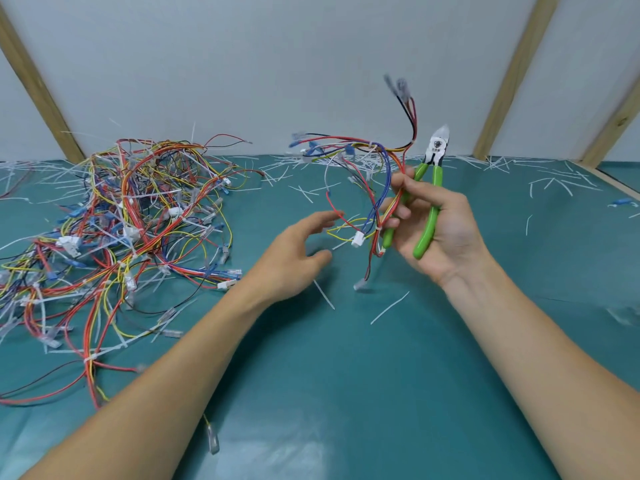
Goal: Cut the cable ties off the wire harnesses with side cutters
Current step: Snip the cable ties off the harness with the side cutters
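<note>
The right hand (pixel 438 226) is raised above the teal table cover (pixel 346 393), palm turned toward the camera, with its fingers curled around two things at once: a pair of green-handled side cutters (pixel 429 199) and a wire harness (pixel 374 188). The cutters stand nearly upright in the grip, the green handles crossing the palm and the steel jaws pointing up past the fingertips, seemingly almost closed. The harness, a bundle of red, yellow, blue and black wires, is pinched between the thumb and fingers just left of the cutter handles; one branch rises above the hand to blurred terminals, another arcs away to the left, and a loop hangs below the fingers with a small white connector (pixel 358 239) dangling on it. The left hand (pixel 301 251) hovers lower and to the left of the right hand, fingers spread and loosely bent, holding nothing; its fingertips are close to the hanging red wire, though contact cannot be made out. Farther left of this hand lies a big tangled pile of wire harnesses (pixel 117 237), many white cable ties visible on it. Cut white tie pieces (pixel 389 308) lie scattered under and beyond both hands.
</note>
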Motion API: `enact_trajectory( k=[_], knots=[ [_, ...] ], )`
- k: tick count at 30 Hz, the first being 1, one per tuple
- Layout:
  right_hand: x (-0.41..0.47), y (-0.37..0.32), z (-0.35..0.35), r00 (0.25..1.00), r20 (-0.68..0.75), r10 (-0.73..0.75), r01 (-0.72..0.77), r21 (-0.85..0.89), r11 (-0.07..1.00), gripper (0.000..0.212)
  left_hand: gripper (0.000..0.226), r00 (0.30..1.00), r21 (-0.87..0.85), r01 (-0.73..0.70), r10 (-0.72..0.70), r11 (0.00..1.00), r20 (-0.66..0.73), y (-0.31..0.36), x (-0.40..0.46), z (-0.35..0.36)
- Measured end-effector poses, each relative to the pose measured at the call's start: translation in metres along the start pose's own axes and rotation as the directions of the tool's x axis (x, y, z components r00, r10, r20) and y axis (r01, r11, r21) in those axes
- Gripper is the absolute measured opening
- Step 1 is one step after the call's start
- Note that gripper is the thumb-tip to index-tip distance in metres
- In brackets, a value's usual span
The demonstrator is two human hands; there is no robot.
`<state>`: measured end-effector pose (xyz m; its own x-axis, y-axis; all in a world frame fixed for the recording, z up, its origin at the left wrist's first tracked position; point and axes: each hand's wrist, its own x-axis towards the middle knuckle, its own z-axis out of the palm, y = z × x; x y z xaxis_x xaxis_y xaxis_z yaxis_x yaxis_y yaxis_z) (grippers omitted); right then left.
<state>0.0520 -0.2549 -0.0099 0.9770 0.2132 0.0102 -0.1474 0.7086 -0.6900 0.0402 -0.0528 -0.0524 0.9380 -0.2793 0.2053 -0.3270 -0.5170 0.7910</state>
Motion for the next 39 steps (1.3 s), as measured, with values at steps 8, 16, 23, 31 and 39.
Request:
enact_trajectory(
  k=[8,16,23,31,39],
  knots=[
    [0.004,-0.007,-0.006,0.999,-0.043,-0.012,0.012,0.002,1.0,0.016,0.016,0.994,-0.395,-0.073,0.033,0.916,-0.107,0.017,-0.002,-0.008],
    [0.001,-0.008,-0.007,0.999,-0.037,0.015,-0.017,-0.05,0.999,0.011,0.03,0.987,-0.534,0.007,-0.091,0.845,-0.131,0.013,0.002,-0.014],
    [-0.001,0.001,0.0,0.998,0.062,-0.032,0.055,-0.4,0.915,0.021,0.043,0.995,-0.556,0.087,-0.102,0.827,0.003,0.011,0.004,-0.012],
    [-0.016,0.03,0.016,0.959,0.26,0.114,0.132,-0.765,0.631,0.025,0.04,0.935,-0.753,0.12,-0.329,0.647,-0.134,0.018,0.007,-0.008],
    [-0.003,0.016,0.008,0.911,-0.037,-0.411,0.224,-0.791,0.569,0.027,0.022,0.943,-0.808,-0.041,-0.245,0.588,-0.226,0.016,0.006,-0.025]
  ],
)
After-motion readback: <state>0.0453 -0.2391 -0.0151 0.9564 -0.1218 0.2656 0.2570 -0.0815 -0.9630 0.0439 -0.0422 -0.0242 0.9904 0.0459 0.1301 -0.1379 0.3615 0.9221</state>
